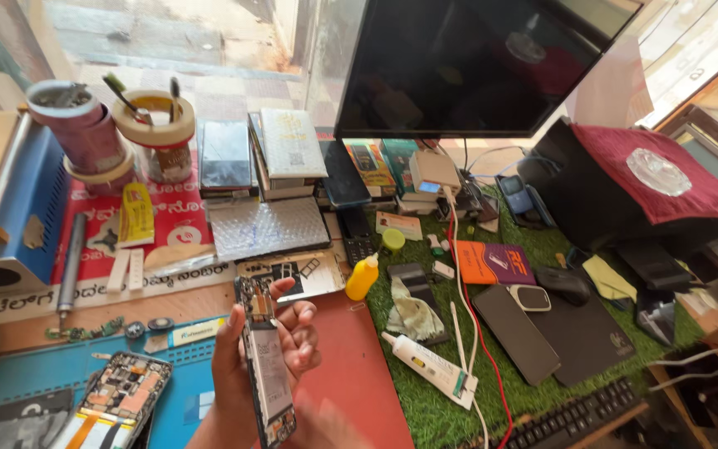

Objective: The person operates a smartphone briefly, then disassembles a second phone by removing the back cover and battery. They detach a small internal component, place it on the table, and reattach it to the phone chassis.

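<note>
Phone [266,366], opened with its insides showing, stands upright in my left hand [247,357], fingers wrapped around its edges, just left of the red mat [359,366]. My right hand [326,426] is a blur below it; grip unclear.

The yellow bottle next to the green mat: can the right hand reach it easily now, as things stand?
Probably yes. The right hand is blurred at the bottom edge and seems empty, and only bare red mat lies between it and the yellow bottle. The left hand, holding the opened phone, stays to the side.
</note>
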